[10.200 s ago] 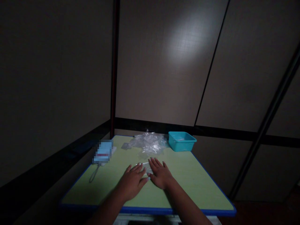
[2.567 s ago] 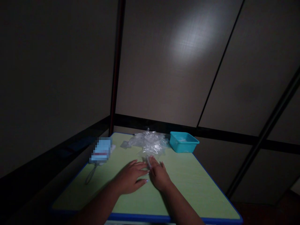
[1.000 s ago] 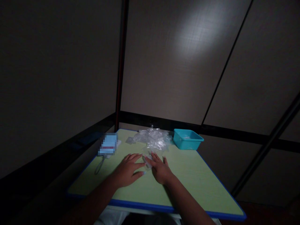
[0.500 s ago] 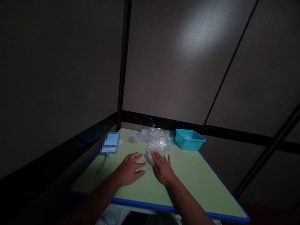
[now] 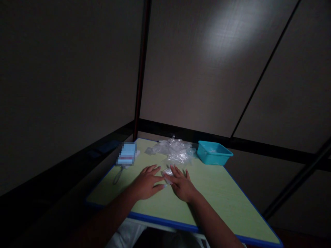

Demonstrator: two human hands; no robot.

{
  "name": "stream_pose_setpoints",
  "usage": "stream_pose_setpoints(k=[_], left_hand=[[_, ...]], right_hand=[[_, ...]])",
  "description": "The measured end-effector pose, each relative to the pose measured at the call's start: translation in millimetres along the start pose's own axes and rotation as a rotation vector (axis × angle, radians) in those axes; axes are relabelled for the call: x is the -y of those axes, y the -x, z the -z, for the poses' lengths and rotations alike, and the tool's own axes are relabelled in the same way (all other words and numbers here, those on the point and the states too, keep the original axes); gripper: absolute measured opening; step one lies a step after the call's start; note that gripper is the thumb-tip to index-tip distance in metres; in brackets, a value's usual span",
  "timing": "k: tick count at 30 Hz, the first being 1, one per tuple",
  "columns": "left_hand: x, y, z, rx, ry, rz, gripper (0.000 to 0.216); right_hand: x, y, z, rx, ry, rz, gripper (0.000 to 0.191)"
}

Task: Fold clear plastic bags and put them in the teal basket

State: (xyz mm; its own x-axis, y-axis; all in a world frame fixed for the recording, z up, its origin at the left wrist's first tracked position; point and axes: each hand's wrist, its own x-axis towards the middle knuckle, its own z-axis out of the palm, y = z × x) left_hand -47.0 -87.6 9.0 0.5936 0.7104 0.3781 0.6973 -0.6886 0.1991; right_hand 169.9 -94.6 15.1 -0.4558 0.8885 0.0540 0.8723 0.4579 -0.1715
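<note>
A small clear plastic bag point(image 5: 168, 172) lies flat on the green tabletop point(image 5: 217, 199) between my hands. My left hand point(image 5: 148, 182) is open, palm down, its fingers spread, with the fingertips at the bag's left edge. On the bag's right side rests my right hand point(image 5: 181, 185), also open, fingers stretched out over the plastic. Just beyond my fingertips a loose heap of clear plastic bags point(image 5: 177, 150) is spread across the far part of the table.
A turquoise plastic basket point(image 5: 214, 158) stands at the table's far right edge. At the left edge is a blurred-out light blue object point(image 5: 126, 154) with a looped strap point(image 5: 117, 176). Dark wall panels point(image 5: 186, 75) rise behind the table.
My right hand's fingers have spread further over the small bag, which now looks flatter and shows more between my hands. The whole view has shifted slightly.
</note>
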Motion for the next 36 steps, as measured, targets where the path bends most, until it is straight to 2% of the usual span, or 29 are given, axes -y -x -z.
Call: stream_pose_setpoints(k=[8,18,29,36], left_hand=[[-1.5,0.7,1.1,-0.028,0.009,-0.027,0.03],[-2.1,-3.3,2.8,-0.179,0.061,-0.051,0.028],[0.2,-1.4,0.0,-0.112,0.005,-0.008,0.025],[0.7,-1.5,-0.7,-0.115,0.016,-0.012,0.026]], right_hand=[[0.6,-1.2,1.9,0.043,0.008,-0.002,0.055],[0.8,-0.7,3.1,0.051,0.025,0.01,0.056],[-2.0,-1.2,1.4,0.036,0.006,0.028,0.055],[1.1,-0.7,3.9,0.064,-0.005,0.011,0.056]])
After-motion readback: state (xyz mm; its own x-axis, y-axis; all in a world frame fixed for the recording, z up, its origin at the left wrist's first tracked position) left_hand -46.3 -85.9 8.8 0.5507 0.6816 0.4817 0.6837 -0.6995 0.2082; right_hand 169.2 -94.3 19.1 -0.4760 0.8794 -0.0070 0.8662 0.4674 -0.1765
